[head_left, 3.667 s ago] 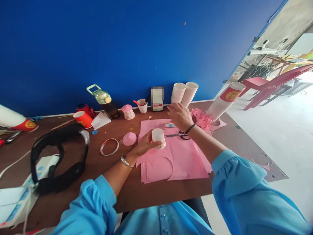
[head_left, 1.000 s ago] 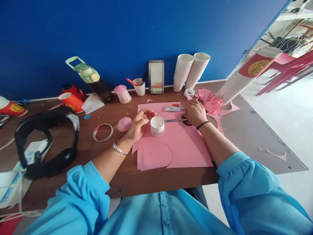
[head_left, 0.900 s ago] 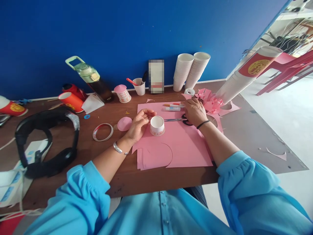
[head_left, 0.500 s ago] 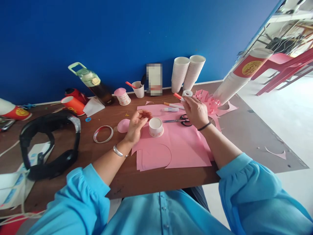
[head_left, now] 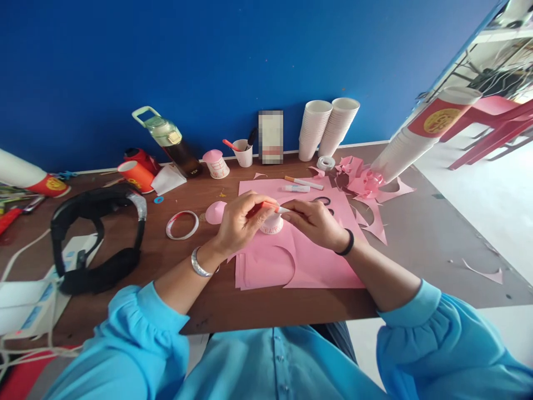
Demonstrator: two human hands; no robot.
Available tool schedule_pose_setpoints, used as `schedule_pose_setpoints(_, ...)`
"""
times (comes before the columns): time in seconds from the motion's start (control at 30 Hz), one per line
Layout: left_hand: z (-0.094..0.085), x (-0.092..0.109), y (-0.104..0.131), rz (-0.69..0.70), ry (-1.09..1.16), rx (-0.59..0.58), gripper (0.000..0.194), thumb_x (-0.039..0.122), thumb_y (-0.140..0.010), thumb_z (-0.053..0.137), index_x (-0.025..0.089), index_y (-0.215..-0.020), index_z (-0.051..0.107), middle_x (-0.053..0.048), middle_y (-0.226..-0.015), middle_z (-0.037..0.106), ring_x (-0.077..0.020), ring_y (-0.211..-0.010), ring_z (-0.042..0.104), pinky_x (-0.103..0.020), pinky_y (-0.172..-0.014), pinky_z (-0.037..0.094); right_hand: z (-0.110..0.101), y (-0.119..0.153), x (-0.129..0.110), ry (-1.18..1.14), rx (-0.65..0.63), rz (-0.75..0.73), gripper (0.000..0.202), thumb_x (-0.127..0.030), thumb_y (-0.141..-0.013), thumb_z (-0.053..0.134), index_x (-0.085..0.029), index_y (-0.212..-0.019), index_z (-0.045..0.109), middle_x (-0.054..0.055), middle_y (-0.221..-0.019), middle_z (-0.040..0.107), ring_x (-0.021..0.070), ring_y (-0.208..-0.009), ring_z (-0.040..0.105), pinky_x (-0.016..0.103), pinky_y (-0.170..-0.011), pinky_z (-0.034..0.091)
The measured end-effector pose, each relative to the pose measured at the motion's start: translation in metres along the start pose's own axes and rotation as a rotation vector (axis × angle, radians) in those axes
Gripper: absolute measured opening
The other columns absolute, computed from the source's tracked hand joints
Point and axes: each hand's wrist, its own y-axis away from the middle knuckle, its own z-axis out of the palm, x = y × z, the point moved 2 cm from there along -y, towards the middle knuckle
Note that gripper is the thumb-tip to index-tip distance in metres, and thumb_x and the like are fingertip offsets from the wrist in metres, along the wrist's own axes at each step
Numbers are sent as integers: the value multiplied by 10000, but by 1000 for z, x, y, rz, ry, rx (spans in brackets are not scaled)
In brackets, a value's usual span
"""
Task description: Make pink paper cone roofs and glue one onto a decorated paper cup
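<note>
Between my hands, a red-and-white marker [head_left: 282, 210] is held over the pink paper. My left hand [head_left: 242, 218] is closed on its red end. Opposite it, my right hand [head_left: 314, 222] pinches the white part. Just below the marker an upturned paper cup [head_left: 271, 225] with red drawing round its rim stands on the pink paper sheets [head_left: 322, 261], partly covered by my fingers. Black-handled scissors [head_left: 322, 200] lie behind my right hand, mostly hidden. To the left of my left hand is a round pink paper piece [head_left: 216, 213].
Behind the paper stand a small cup with a pink top [head_left: 216, 164], a cup of pens [head_left: 244, 155] and stacked white cups [head_left: 313, 130]. A glue stick [head_left: 295, 189] and another marker [head_left: 303, 183] lie nearby. Leftward are a tape roll [head_left: 182, 225], a bottle [head_left: 169, 141] and a black headband-like device [head_left: 97, 244].
My right hand has brought the marker left and down to the middle, above the cup. My left hand has moved in and closed on the marker's red end.
</note>
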Motion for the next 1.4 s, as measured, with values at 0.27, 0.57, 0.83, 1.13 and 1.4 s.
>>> schedule_pose_setpoints(0.27, -13, -41, -11, -262, 430, 316, 309, 526, -947, 665, 234, -848, 688, 37, -619, 475, -91, -523, 406, -232, -483, 344, -13, 1, 12, -27, 228, 31, 315, -464, -1039, 496, -212, -1099, 676, 19, -795, 660, 149, -645, 568, 296, -617, 449)
schedule_pose_setpoints(0.57, 10, -75, -2, -328, 303, 158, 270, 431, -909, 708, 203, -1033, 632, -55, -969, 735, -163, -839, 676, -281, -698, 508, -3, -1, 32, -98, 277, 43, 352, -353, -1060, 411, -285, -1323, 635, 1, -775, 531, 164, -699, 553, 322, -655, 495)
schedule_pose_setpoints(0.83, 17, -88, 0, -231, -62, -35, 100, 287, -850, 673, 239, -920, 725, -53, -970, 743, -250, -888, 637, -387, -810, 481, 18, 3, 27, 182, 57, 11, 526, -522, -932, 659, -260, -1385, 605, 122, -1179, 620, 292, -1083, 641, 454, -912, 569)
schedule_pose_setpoints(1.13, 21, -85, 4, -161, -107, -136, 140, 225, -848, 642, 242, -943, 743, -86, -1010, 734, -308, -1000, 626, -484, -973, 483, 36, 5, 25, 293, 22, 38, 513, -327, -838, 751, -231, -1311, 576, 109, -1148, 635, 251, -879, 655, 415, -825, 581)
schedule_pose_setpoints(1.4, 13, -87, 8, -154, 29, 94, 333, 123, -862, 542, 232, -1154, 658, -78, -1191, 704, -255, -1129, 629, -432, -1034, 474, -8, 1, 33, 161, 270, 113, 595, -444, -834, 753, -257, -1362, 552, 124, -1314, 636, 307, -1118, 623, 433, -836, 566)
